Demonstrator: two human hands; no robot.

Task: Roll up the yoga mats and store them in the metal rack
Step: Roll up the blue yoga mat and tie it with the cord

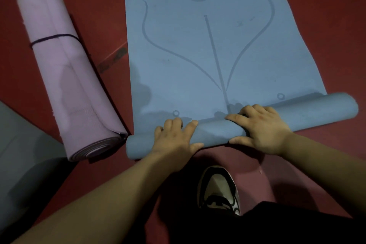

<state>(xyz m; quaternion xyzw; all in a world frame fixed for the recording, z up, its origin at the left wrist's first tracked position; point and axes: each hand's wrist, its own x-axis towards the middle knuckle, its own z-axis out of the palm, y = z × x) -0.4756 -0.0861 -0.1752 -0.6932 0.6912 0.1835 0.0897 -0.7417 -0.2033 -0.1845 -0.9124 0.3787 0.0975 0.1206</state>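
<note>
both hands are pressing flat on the rolled end of the blue mat (208, 45), which is lying on the red floor (326, 25) with most of its length spread out ahead. the left hand (176, 140) is lying palm down over the roll (316, 109) left of its middle, fingers spread and curling over the top, thumb on the near side. the right hand (261, 128) is doing the same right of the middle, fingers splayed; neither is gripping, both are just bearing down. the roll is sitting askew, its right end farther away than its left.

the likely trouble: with both hands near the centre and the ends free, the roll may be coning, so one end is creeping outward and the edges are stepping. uneven push would be worsening that. a loose core would be making a fat roll, awkward for the rack, which is not in view.

the left end is almost touching the pink mat (65, 77), already rolled and tied with a dark cord (55, 37); nudging it is possible. a shoe (217, 188) is standing just behind the roll.
</note>
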